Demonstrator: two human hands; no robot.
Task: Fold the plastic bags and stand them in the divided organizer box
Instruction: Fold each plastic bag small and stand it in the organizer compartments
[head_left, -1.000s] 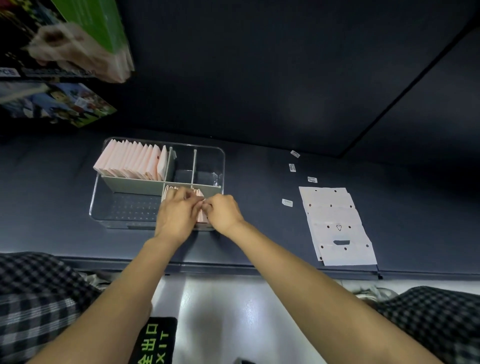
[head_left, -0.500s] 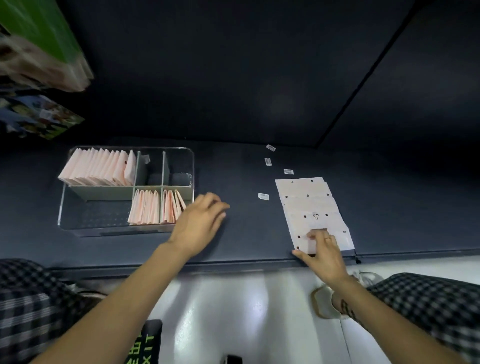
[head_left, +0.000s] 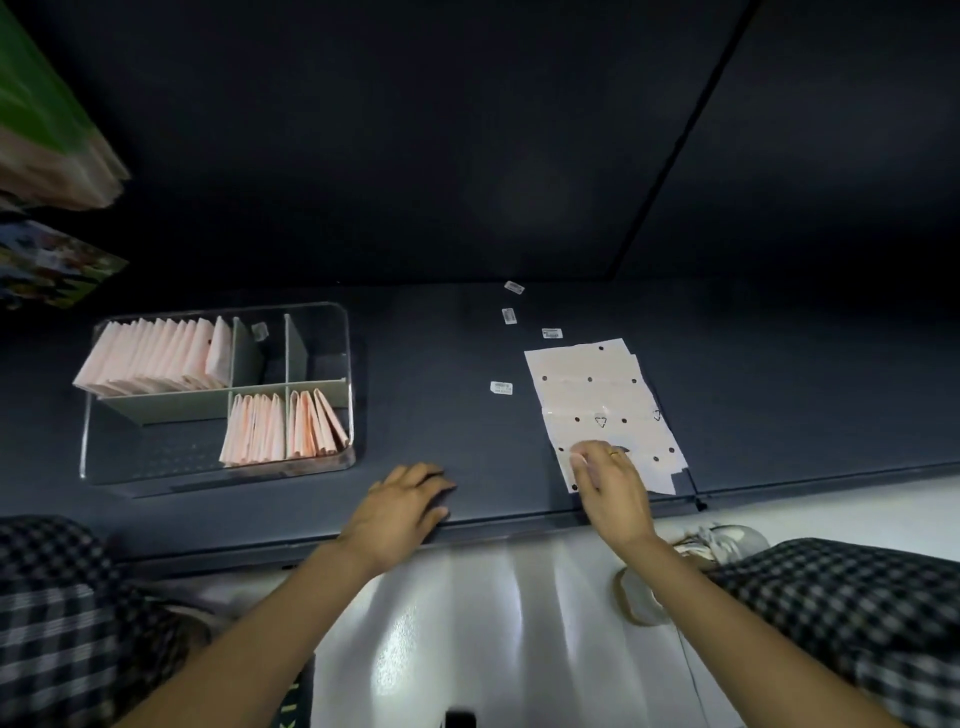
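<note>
a stack of flat plastic bags (head_left: 597, 395), pale with small dark dots, lies on the dark bench (head_left: 441, 395) to the right, its near end close to the bench's front edge. the right hand (head_left: 608, 478) rests on that near end, fingers bent down onto the top sheet; whether it pinches the sheet or only presses it cannot be told. the left hand (head_left: 405, 506) lies flat on the bench near the front edge, fingers relaxed and holding nothing, between the stack and the organizer box (head_left: 345, 332). the clear box sits well to the left. folded pink bags (head_left: 156, 358) stand in a row in its far left compartment, and more folded bags (head_left: 283, 426) stand in the two near right compartments, the rightmost ones leaning. four small white labels (head_left: 501, 387) are scattered on the bench between box and stack.
</note>
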